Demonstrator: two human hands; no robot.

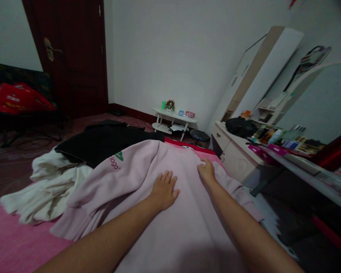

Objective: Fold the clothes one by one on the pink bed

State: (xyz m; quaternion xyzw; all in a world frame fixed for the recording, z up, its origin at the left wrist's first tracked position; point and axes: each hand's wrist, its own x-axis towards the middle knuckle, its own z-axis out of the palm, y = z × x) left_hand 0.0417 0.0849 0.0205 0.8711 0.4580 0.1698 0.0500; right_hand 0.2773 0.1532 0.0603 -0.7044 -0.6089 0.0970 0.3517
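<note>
A pale pink sweatshirt (147, 163) with green lettering lies spread over a pink bed cover (14, 242). My left hand (165, 189) rests flat on its middle, fingers stretched out and slightly apart. My right hand (207, 170) lies further away near the neckline, palm down, fingers curved over the fabric; whether it grips the cloth I cannot make out. A red garment (184, 145) shows just beyond the collar.
A black garment (102, 138) and a white one (45, 185) are heaped to the left. A dresser (233, 151) with bottles and a black bag stands at the right, with a small white table (173, 119) behind. A dark door (71, 53) and a red bag (17, 98) are at the back left.
</note>
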